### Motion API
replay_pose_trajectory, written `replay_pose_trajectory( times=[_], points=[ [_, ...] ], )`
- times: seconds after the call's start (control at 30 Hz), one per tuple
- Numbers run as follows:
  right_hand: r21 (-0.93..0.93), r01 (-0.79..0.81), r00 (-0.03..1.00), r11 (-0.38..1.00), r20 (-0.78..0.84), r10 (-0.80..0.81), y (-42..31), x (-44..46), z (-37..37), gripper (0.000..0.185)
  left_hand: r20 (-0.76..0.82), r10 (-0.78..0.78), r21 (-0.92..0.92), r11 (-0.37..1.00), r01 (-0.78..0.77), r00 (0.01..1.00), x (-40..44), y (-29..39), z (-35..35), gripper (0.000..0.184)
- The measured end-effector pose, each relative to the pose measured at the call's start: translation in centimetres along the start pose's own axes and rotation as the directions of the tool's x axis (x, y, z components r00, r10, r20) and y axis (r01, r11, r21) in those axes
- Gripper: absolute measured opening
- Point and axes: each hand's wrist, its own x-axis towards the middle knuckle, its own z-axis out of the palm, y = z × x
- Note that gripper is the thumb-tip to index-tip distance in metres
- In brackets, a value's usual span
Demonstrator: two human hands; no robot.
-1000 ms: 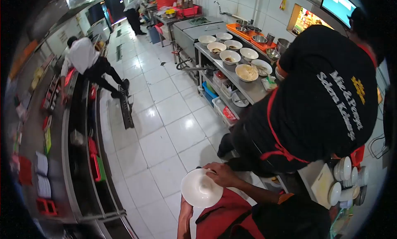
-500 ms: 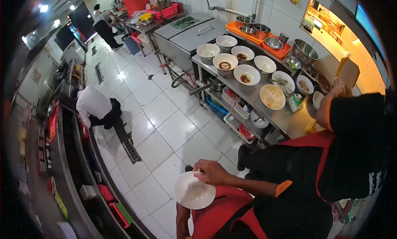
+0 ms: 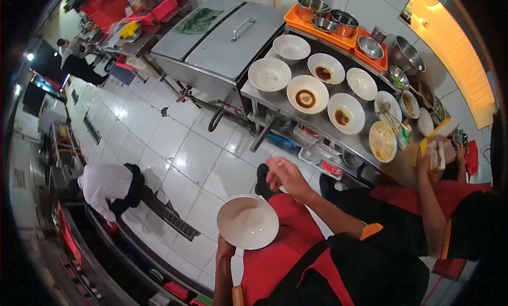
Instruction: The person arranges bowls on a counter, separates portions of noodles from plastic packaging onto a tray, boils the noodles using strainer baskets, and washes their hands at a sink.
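Note:
A white bowl (image 3: 247, 224) sits on my left hand (image 3: 225, 249), which grips it from beneath at the near left; most of those fingers are hidden under it. A second thin rim seems to show along the bowl's far edge. My right hand (image 3: 287, 177) is raised beyond the bowl and apart from it. Motion smears its fingers, so I cannot tell whether they hold anything. On the steel counter ahead, several white bowls stand in rows. One bowl (image 3: 305, 95) has a ring of dark sauce, and another bowl (image 3: 345, 114) a brown sauce puddle.
A co-worker's hand (image 3: 425, 160) holds an opened carton at the right. Orange trays (image 3: 319, 33) with steel bowls line the counter's back. A steel chest with a lid (image 3: 233, 36) adjoins the counter. Another person in white (image 3: 108, 187) bends over on the left, near a floor drain (image 3: 172, 218).
My right hand has let go of the bowl's rim and moved up and right. The view has shifted, bringing the counter's bowls closer. The co-worker's forearms now show more.

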Motion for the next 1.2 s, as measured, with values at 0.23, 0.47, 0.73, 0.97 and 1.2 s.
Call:
replay_pose_trajectory(
  times=[0.23, 0.47, 0.73, 0.97, 1.2],
  points=[
    [0.599, 0.160, 0.938, 0.784, -0.340, 0.068, -3.0, 22.8, -2.9, 0.044, -0.132, -0.019, 0.120, 0.992, 0.035, 0.991, 10.6, 10.0, -1.3, 0.040],
    [0.415, 0.275, 0.747, 0.867, -0.660, 0.079, -2.7, 28.4, -3.7, 0.032, -0.174, -0.151, -0.064, 0.988, 0.141, 0.973, 20.1, 17.5, -2.4, 0.053],
    [0.076, 0.466, 0.405, 0.881, -0.904, -0.136, -13.6, 33.0, -5.9, 0.022, -0.057, -0.228, 0.137, 0.963, 0.234, 0.972, 32.5, 26.3, -1.3, 0.050],
    [0.138, 0.377, 0.294, 0.916, -0.956, 0.022, -15.1, 36.7, -10.9, 0.017, 0.060, -0.357, 0.259, 0.907, 0.331, 0.932, 39.8, 32.7, 0.3, 0.039],
    [0.209, 0.223, 0.094, 0.952, -0.977, 0.192, -14.8, 37.0, -10.7, 0.015, 0.079, -0.356, 0.342, 0.887, 0.310, 0.931, 41.6, 34.6, 1.2, 0.039]
  ],
)
